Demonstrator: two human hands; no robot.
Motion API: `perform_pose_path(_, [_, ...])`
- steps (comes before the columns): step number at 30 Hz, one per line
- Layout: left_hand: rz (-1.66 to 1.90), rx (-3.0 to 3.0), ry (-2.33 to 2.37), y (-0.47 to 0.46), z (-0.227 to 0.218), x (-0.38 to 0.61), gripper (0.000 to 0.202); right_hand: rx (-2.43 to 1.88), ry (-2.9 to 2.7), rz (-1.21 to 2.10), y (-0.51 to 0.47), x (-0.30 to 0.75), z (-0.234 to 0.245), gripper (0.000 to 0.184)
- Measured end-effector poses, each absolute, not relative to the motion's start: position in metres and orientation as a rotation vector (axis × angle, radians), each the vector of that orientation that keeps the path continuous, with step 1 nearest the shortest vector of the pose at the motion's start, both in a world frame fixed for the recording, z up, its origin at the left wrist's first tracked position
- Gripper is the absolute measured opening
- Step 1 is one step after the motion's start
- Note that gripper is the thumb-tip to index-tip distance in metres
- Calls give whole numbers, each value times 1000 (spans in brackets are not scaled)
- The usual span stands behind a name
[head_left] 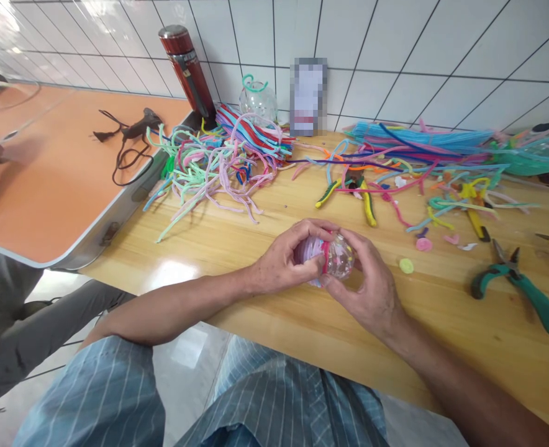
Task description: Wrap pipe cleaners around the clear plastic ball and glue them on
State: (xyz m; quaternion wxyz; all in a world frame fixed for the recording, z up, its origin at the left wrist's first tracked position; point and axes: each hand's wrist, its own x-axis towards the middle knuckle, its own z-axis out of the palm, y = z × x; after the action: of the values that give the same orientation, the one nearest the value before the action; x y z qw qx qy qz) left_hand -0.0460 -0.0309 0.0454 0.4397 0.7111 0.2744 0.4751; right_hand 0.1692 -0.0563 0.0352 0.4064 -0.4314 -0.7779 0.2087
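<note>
Container [341,258] in hands [280,259], wooden table [228,245], tiled wall [405,43]

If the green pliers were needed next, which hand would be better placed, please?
The right hand, probably: the green pliers lie on its side, with the left hand farther off; both hold the plastic piece.

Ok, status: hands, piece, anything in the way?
Left hand, right hand both gripping clear plastic piece. Lilac wrap at left end, pink band. No obstruction seen; green-handled pliers lie apart, to the right.
</note>
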Motion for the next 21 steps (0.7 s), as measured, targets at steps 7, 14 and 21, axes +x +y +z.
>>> perform_pose_path(7, [1166,1815,670,-29,40,-47,29,-1099,-1982,484,-54,170,37,71])
perform_pose_path(14, [1153,1791,676,-29,40,-47,33,-1070,-1986,429,-53,168,40,69])
perform_pose_path(21, [1186,1779,682,-28,33,-45,48,-1054,-2004,409,-53,169,40,71])
